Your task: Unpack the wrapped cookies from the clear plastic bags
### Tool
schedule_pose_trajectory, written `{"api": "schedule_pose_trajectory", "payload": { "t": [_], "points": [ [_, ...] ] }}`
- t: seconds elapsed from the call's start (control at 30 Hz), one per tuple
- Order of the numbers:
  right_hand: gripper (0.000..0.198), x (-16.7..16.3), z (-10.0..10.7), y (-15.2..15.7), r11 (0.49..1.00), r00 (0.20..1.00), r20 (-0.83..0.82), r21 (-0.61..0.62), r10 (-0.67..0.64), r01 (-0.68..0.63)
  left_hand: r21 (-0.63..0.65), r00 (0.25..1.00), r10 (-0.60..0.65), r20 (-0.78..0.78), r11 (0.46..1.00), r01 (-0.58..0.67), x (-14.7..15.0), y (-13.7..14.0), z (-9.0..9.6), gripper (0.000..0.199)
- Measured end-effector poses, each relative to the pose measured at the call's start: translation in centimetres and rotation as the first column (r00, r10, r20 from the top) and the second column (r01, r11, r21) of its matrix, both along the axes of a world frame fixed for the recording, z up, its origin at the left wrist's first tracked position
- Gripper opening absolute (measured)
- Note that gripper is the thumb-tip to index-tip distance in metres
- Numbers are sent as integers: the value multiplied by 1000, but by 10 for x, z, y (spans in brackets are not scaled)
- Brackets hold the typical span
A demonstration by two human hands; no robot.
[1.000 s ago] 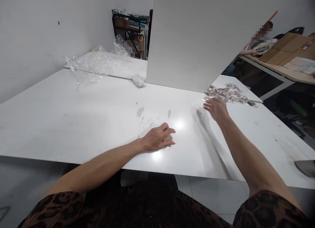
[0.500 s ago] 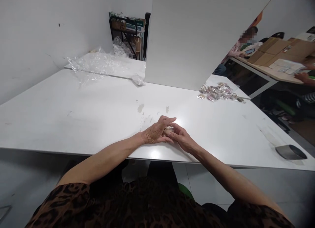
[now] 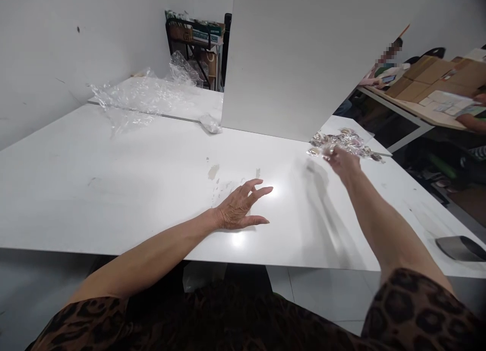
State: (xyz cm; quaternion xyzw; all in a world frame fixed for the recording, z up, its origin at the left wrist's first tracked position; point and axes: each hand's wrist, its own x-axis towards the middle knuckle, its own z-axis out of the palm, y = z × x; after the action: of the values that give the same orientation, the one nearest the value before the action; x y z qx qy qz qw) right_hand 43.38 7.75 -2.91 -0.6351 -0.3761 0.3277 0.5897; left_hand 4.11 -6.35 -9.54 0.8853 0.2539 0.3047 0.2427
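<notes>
My left hand (image 3: 241,205) rests on the white table (image 3: 152,189) with its fingers and thumb spread and nothing between them. Farther off to the right, my right hand (image 3: 341,163) reaches to a pile of small clear-wrapped packets (image 3: 351,141). Its fingers are pinched on a shiny small plastic packet (image 3: 327,150) at the near left edge of the pile. Motion blur hides what is inside that packet. Other packets in the heap look brownish and pinkish through their wrapping.
A white upright panel (image 3: 281,62) stands behind the table's middle. Crumpled clear plastic (image 3: 148,93) lies at the back left. A dark grey ring-shaped object (image 3: 461,248) sits by the right edge. Beyond it, people sit at another table with cardboard boxes (image 3: 425,80).
Both hands were together around a small wrapped packet. My right hand has moved away to the right, to the pile, with a packet at its fingers; my left hand has stayed and is empty.
</notes>
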Motion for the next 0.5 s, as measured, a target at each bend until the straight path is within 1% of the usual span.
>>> {"api": "schedule_pose_trajectory", "payload": {
  "t": [0.07,0.1,0.13,0.2,0.3,0.37,0.43,0.5],
  "points": [
    [18,16,11,29,992,991,-52,-6,-125,125,17,1000,14,1,1000,-14,-1,1,0,75],
    [18,18,12,36,986,983,-75,-22,-167,165,32,1000,22,1,999,-22,-1,1,0,73],
    [19,17,9,38,982,977,-94,-43,-189,186,48,999,32,-2,998,-31,-1,2,-1,71],
    [21,8,-7,30,980,974,-117,-80,-193,184,82,998,56,-12,995,-54,-1,4,-3,67],
    [22,-20,-40,0,988,984,-125,-103,-130,117,145,997,80,7,986,-80,1,7,-9,61],
    [23,-43,-57,-21,994,991,-117,-98,-58,47,198,995,85,49,976,-93,3,8,-13,57],
    [24,-68,-64,-34,996,995,-84,-61,62,-67,241,992,90,89,964,-109,5,9,-15,54],
    [26,-95,-62,-38,981,981,-28,-18,194,-194,269,988,89,128,955,-121,7,8,-16,50]
  ]
}}
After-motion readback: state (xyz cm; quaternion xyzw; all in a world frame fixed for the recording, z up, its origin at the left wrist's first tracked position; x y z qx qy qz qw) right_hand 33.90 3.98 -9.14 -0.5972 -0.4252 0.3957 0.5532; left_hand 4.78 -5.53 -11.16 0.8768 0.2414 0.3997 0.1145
